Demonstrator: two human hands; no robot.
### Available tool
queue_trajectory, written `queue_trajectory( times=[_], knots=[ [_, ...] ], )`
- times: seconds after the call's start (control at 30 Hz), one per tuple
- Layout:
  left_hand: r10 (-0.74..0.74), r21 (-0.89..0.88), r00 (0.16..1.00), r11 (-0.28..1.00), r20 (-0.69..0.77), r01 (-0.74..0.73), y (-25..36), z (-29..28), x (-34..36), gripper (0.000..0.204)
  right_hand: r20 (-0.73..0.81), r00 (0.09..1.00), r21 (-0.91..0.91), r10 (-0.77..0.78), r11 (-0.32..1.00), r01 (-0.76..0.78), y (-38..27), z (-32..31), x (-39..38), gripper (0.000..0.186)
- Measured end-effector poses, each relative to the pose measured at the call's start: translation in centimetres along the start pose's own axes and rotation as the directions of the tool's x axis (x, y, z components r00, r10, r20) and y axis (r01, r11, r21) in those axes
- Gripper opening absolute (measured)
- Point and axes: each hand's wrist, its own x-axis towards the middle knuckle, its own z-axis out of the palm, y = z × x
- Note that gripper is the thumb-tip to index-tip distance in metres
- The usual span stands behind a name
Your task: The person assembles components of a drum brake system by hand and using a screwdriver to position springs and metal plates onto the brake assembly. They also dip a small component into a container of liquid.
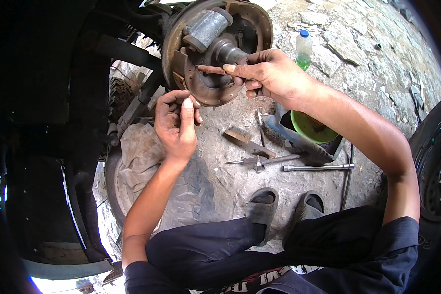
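A rusty brake backing plate (264, 24) hangs at the top, with a grey cylinder (208, 30) and a central spindle (230, 53) on it. Before the spindle, my right hand (274, 76) is closed, pinching a thin reddish-brown brake spring (210, 70) between thumb and fingers. The spring's free end points left, close to a curved brake shoe (180, 66) at the plate's left side. Just below the plate's lower left rim is my left hand (179, 122), thumb pressed to curled fingers. Whatever it may pinch is too small to make out.
On the stony ground lie a wire brush (250, 142), a pointed tool (264, 160), a long metal bar (318, 167) and a container (279, 128) with a green bowl (311, 130). A blue-capped bottle (304, 49) stands beyond. Wheels lie left and right; vehicle parts fill the left.
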Motion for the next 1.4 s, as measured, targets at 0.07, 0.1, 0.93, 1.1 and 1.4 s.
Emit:
queue_trajectory(
  times=[0.07, 0.1, 0.93, 1.1, 1.4],
  knots=[
    [0.001, -0.009, 1.000, 1.000, 0.029, -0.001, 0.3, -0.1, 0.0, 0.016, 0.015, 0.999, 0.042, 0.033, 0.999, -0.034, -0.1, -0.1, 0.3, 0.018],
    [0.002, -0.020, 0.999, 1.000, 0.044, -0.001, 0.2, 0.0, 0.0, 0.016, 0.001, 0.999, 0.026, 0.054, 0.998, -0.054, -0.4, -0.4, 0.3, 0.017],
    [-0.200, 0.180, 0.940, 0.972, 0.277, 0.153, 0.5, 1.1, -1.4, 0.017, -0.098, 0.987, -0.342, -0.128, 0.936, 0.088, -2.1, -0.3, 0.4, 0.023],
    [-0.190, 0.170, 0.944, 0.974, 0.269, 0.148, 0.4, 1.6, -1.2, 0.016, -0.135, 0.977, -0.209, -0.166, 0.968, 0.136, -0.5, 0.7, -0.6, 0.024],
    [-0.186, 0.192, 0.939, 0.972, 0.288, 0.134, 0.2, 1.8, -1.4, 0.017, -0.117, 0.977, -0.237, -0.177, 0.961, 0.146, -0.1, 1.2, -1.0, 0.024]
  ],
)
